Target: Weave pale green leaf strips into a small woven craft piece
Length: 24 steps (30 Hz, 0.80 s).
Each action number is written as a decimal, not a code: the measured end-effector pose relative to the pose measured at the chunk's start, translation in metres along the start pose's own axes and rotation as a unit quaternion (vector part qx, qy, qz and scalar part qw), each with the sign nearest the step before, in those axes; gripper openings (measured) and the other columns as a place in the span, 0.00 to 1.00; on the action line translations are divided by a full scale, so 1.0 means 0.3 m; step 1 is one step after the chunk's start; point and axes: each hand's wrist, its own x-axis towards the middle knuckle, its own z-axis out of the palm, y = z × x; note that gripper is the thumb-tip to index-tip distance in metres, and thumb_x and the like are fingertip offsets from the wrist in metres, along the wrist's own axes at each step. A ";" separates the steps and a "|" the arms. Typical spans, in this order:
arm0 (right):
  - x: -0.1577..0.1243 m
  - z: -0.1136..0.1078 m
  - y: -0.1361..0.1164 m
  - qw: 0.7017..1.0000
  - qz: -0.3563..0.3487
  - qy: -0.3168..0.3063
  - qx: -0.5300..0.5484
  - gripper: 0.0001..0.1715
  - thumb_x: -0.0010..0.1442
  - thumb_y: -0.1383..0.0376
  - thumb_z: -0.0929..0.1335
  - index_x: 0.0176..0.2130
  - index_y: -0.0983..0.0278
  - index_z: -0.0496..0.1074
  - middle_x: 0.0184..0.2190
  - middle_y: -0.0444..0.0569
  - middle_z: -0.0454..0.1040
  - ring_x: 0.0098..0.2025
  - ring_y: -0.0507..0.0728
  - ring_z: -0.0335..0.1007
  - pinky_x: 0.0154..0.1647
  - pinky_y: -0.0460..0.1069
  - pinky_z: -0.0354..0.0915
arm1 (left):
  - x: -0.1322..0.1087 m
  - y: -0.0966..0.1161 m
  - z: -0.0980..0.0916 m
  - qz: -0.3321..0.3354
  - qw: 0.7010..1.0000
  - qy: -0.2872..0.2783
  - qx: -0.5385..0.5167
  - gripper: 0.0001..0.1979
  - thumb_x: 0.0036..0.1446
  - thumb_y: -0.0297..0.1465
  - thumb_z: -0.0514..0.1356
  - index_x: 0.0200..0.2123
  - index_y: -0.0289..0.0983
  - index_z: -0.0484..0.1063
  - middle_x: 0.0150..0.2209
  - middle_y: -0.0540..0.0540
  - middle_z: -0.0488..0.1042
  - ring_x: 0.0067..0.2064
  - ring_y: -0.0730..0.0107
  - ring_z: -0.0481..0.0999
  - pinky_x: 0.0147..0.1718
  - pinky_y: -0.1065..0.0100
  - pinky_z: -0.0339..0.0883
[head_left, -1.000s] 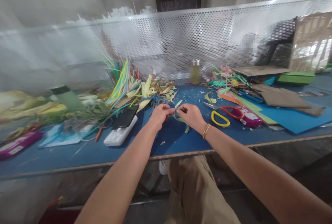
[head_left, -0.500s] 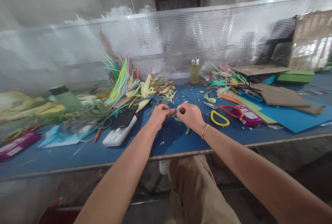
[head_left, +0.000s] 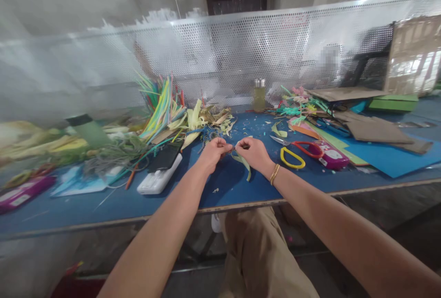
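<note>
Concrete wall [head_left: 86, 3] in bkgd, perforated metal panel [head_left: 193, 59] in front of it, then a cluttered blue table [head_left: 225, 187].

Head cam, only view: both hands work close together over table's near-middle, fingertips almost meeting. R hand [head_left: 253, 151]: thumb & fingers pinched narrow, apparently on a pale green strip [head_left: 247, 169], whose loose end curves down below that hand. L hand [head_left: 214, 151]: also pinched tight, just beside R fingertips; can't tell what's in it, too small. Scissors [head_left: 296, 144] lie blades apart, to R hand's right, not held. Husk pile [head_left: 193, 115] sits beyond L hand; phone [head_left: 165, 157] on a white device [head_left: 160, 176] to its left.

Step in hand, my read: fine fingertip work at strip's upper end. Next move prob. calls for firm R pinch, small L adjustments, & loose end kept untangled; too hard a pull could tear it.
</note>
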 end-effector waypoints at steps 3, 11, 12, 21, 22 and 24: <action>0.003 0.001 0.000 1.000 0.001 0.000 0.011 0.07 0.51 0.65 0.67 0.24 0.63 0.73 0.25 0.45 0.76 0.29 0.52 0.70 0.31 0.45 0.62 | -0.001 0.005 -0.002 0.008 1.000 -0.006 -0.006 0.23 0.32 0.31 0.73 0.28 0.39 0.62 0.22 0.55 0.71 0.22 0.77 0.66 0.22 0.73 0.51; -0.003 -0.002 -0.005 1.000 -0.002 0.003 0.022 0.07 0.51 0.65 0.67 0.24 0.64 0.73 0.26 0.45 0.76 0.29 0.52 0.70 0.32 0.45 0.62 | -0.003 0.016 -0.016 0.011 0.999 -0.030 0.009 0.23 0.31 0.31 0.73 0.28 0.38 0.62 0.26 0.52 0.76 0.29 0.72 0.73 0.29 0.71 0.59; -0.004 -0.002 -0.005 1.000 -0.002 0.001 0.024 0.07 0.51 0.65 0.67 0.25 0.64 0.74 0.26 0.45 0.76 0.29 0.52 0.70 0.32 0.45 0.62 | -0.004 0.017 -0.017 0.010 0.999 -0.030 0.011 0.23 0.31 0.31 0.73 0.28 0.38 0.62 0.26 0.52 0.76 0.29 0.72 0.73 0.30 0.71 0.60; 0.005 0.000 0.001 0.999 0.017 -0.013 0.043 0.07 0.52 0.64 0.67 0.25 0.64 0.72 0.24 0.44 0.75 0.27 0.51 0.68 0.30 0.46 0.61 | -0.010 0.023 -0.012 0.016 0.999 -0.028 -0.002 0.24 0.31 0.31 0.74 0.28 0.38 0.62 0.26 0.51 0.75 0.28 0.73 0.73 0.30 0.71 0.61; 0.005 0.000 0.000 0.999 0.021 -0.015 0.047 0.07 0.52 0.64 0.67 0.25 0.64 0.72 0.23 0.43 0.74 0.27 0.51 0.68 0.30 0.45 0.61 | -0.010 0.021 -0.012 0.018 0.999 -0.028 -0.006 0.23 0.31 0.31 0.74 0.28 0.38 0.62 0.26 0.52 0.74 0.28 0.73 0.72 0.29 0.71 0.61; 0.005 0.001 -0.002 0.998 0.028 -0.019 0.055 0.08 0.51 0.63 0.67 0.24 0.64 0.71 0.23 0.43 0.74 0.27 0.51 0.67 0.29 0.45 0.60 | -0.008 0.018 -0.011 0.020 0.999 -0.032 -0.012 0.23 0.32 0.31 0.73 0.28 0.38 0.62 0.24 0.53 0.72 0.27 0.74 0.71 0.29 0.72 0.60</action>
